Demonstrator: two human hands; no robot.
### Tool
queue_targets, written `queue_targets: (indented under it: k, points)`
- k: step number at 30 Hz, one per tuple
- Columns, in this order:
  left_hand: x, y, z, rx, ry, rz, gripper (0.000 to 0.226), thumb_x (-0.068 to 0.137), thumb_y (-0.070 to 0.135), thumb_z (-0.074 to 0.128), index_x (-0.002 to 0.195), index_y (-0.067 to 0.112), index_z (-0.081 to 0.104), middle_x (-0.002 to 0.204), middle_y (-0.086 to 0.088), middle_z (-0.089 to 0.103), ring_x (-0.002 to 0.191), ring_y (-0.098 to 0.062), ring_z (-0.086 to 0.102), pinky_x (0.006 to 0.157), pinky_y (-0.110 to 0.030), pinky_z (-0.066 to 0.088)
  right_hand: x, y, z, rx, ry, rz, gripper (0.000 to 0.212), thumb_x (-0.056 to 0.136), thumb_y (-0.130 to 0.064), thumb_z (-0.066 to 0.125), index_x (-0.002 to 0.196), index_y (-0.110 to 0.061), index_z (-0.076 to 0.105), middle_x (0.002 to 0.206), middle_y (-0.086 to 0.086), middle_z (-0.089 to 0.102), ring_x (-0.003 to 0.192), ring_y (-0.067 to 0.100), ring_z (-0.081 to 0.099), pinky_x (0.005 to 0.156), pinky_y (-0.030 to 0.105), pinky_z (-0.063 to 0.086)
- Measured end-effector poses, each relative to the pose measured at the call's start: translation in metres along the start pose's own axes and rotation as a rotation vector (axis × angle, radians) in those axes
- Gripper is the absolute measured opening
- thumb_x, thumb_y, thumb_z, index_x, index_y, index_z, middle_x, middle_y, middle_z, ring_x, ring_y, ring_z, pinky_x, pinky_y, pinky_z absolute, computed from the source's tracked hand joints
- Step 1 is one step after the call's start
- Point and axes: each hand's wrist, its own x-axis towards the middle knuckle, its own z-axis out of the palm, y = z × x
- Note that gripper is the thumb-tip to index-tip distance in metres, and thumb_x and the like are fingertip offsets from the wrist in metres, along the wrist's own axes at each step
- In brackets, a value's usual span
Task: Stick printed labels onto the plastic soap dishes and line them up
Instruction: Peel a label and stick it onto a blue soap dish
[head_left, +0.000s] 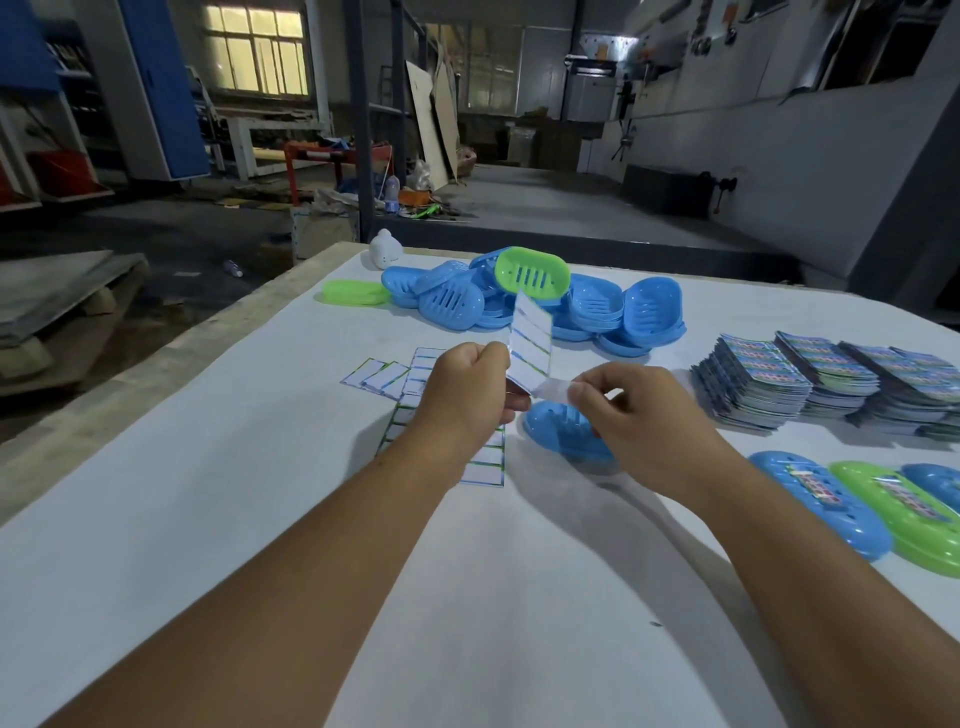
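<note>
Both hands work above the white counter (260, 519). The left hand (462, 395) is clamped on a white backing strip with blue-edged label blanks (530, 343), held upright, while the right hand (639, 421) has thumb and forefinger pinched together on a translucent label (553, 388) at the strip's lower edge, seemingly peeling it. Just beneath lies a single blue oval plastic soap dish (561, 431), probably next to be labelled. At the right edge, three dishes already wearing colourful printed labels sit in a row (883, 504), touching side by side: blue, green, blue. That looks like an early stage, since a heap of unlabelled blue and green slotted soap dishes (524, 301) waits at the far side. Stacks of printed sheets (831, 384) stand to the right, well stocked; spent backing strips (410, 384) lie flat under the left wrist
</note>
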Motion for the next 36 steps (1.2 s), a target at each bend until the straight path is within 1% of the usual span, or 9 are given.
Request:
queue_targets:
  k: [4,6,9,14,23,27,29,31,36]
  points:
    - [-0.005,-0.001,0.005,-0.116,-0.073,-0.061,0.008,0.095,0.02,0.047,0.092,0.015,0.054,0.071,-0.006,0.07,0.064,-0.02,0.074,0.061,-0.032,0.058,0.001,-0.001,0.002,0.11,-0.011,0.028,0.023,0.097,-0.03,0.058,0.077,-0.025,0.068,0.054,-0.017,0.06,0.048,0.003,0.049,0.051,0.017,0.041]
    - [-0.008,-0.001,0.006,-0.141,-0.135,-0.079,0.007,0.095,0.022,0.055,0.1,0.017,0.056,0.077,-0.005,0.071,0.068,-0.019,0.074,0.066,-0.034,0.059,0.001,-0.002,0.002,0.152,-0.023,0.049,0.022,0.099,-0.029,0.058,0.081,-0.023,0.069,0.056,-0.016,0.062,0.052,0.001,0.056,0.057,0.024,0.048]
    - [-0.011,0.0,0.007,-0.19,-0.174,-0.093,0.018,0.092,0.013,0.063,0.109,0.016,0.059,0.075,-0.002,0.071,0.069,-0.017,0.074,0.072,-0.035,0.061,0.001,-0.003,0.002,0.251,-0.035,0.063,0.023,0.101,-0.025,0.055,0.084,-0.018,0.068,0.071,-0.01,0.07,0.06,0.003,0.066,0.056,0.024,0.053]
    - [-0.013,0.0,0.007,-0.199,-0.193,-0.054,0.022,0.089,0.002,0.068,0.102,0.018,0.059,0.086,-0.005,0.073,0.074,-0.014,0.073,0.076,-0.029,0.06,0.002,-0.007,0.0,0.423,-0.061,0.159,0.022,0.105,-0.018,0.05,0.092,-0.011,0.066,0.085,-0.004,0.076,0.065,0.012,0.072,0.053,0.022,0.052]
    - [-0.008,-0.008,0.009,-0.009,-0.146,0.056,0.011,0.088,0.027,0.073,0.095,0.023,0.065,0.084,0.002,0.074,0.075,-0.008,0.07,0.078,-0.031,0.06,-0.003,-0.012,0.001,0.524,-0.106,0.214,0.02,0.104,-0.023,0.053,0.095,-0.01,0.065,0.092,0.001,0.077,0.068,0.015,0.073,0.052,0.024,0.053]
    - [-0.008,-0.01,0.007,-0.048,-0.208,0.035,0.006,0.091,0.016,0.068,0.092,0.014,0.074,0.077,0.004,0.072,0.071,-0.006,0.064,0.073,-0.023,0.055,-0.003,-0.013,-0.001,0.505,-0.103,0.198,0.02,0.104,-0.022,0.052,0.095,-0.01,0.066,0.09,-0.002,0.078,0.071,0.017,0.074,0.053,0.024,0.055]
    - [-0.008,-0.009,0.006,-0.1,-0.239,0.01,0.013,0.093,0.008,0.064,0.094,0.015,0.076,0.08,0.001,0.073,0.072,-0.006,0.063,0.076,-0.022,0.056,-0.002,-0.013,-0.003,0.498,-0.093,0.197,0.02,0.105,-0.021,0.052,0.097,-0.009,0.065,0.09,-0.003,0.078,0.072,0.017,0.074,0.054,0.025,0.057]
    - [-0.007,-0.009,0.006,-0.129,-0.224,0.0,0.016,0.095,0.004,0.062,0.099,0.012,0.074,0.082,-0.002,0.073,0.073,-0.009,0.064,0.079,-0.023,0.057,-0.002,-0.013,-0.004,0.507,-0.081,0.201,0.019,0.104,-0.022,0.052,0.096,-0.009,0.065,0.089,-0.003,0.078,0.069,0.015,0.074,0.056,0.025,0.058]
    - [-0.004,-0.01,0.006,-0.068,-0.142,0.055,0.015,0.095,0.006,0.064,0.09,0.02,0.07,0.072,0.008,0.072,0.064,-0.003,0.068,0.068,-0.02,0.056,-0.001,-0.011,-0.005,0.503,-0.095,0.219,0.02,0.105,-0.022,0.052,0.095,-0.011,0.066,0.086,-0.003,0.078,0.066,0.013,0.073,0.052,0.023,0.056]
